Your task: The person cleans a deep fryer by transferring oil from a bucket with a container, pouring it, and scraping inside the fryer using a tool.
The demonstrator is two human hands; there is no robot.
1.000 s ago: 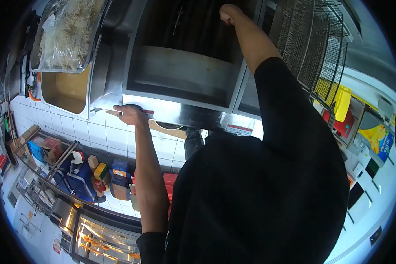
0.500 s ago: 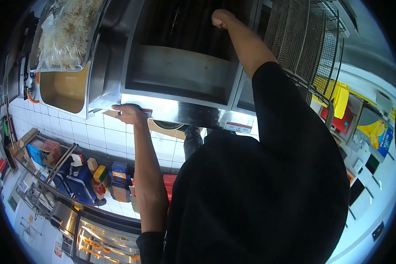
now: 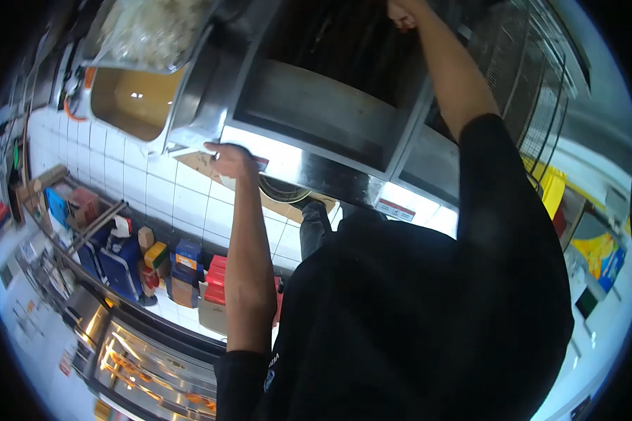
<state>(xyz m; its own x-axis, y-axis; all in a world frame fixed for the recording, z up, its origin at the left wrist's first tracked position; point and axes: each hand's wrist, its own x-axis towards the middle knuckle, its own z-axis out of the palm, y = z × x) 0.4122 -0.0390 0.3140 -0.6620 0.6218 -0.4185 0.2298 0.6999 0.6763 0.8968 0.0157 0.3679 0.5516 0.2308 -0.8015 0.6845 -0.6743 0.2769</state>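
Now I've got the left hand point(image 3: 233, 160) up against the front panel point(image 3: 330, 174) of the steel unit point(image 3: 402, 151), fingers pointing to the left of the view, just beside a small red-and-white label; whether it grips or only rests there, I can't tell. Over to the right hand point(image 3: 403, 14): it's curled into a fist at the top edge of my picture, over the dark part of the open basin point(image 3: 316, 95), and I can't make out whether anything is inside that fist.

Between the two hands, the basin's pale inner slope faces me, the far end sinking into darkness. Right of it, beyond the forearm, wire mesh baskets point(image 3: 507, 63) crowd together. On the left I see a tub point(image 3: 163, 133) holding amber liquid, and above it a clear bag point(image 3: 147, 31) of pale, crumbly stuff.

Below the front panel a round pot point(image 3: 284, 189) shows partly, near white floor tiles point(image 3: 147, 175). Farther out come red boxes point(image 3: 216, 270), then a lit glass case point(image 3: 158, 372) with orange pieces inside.
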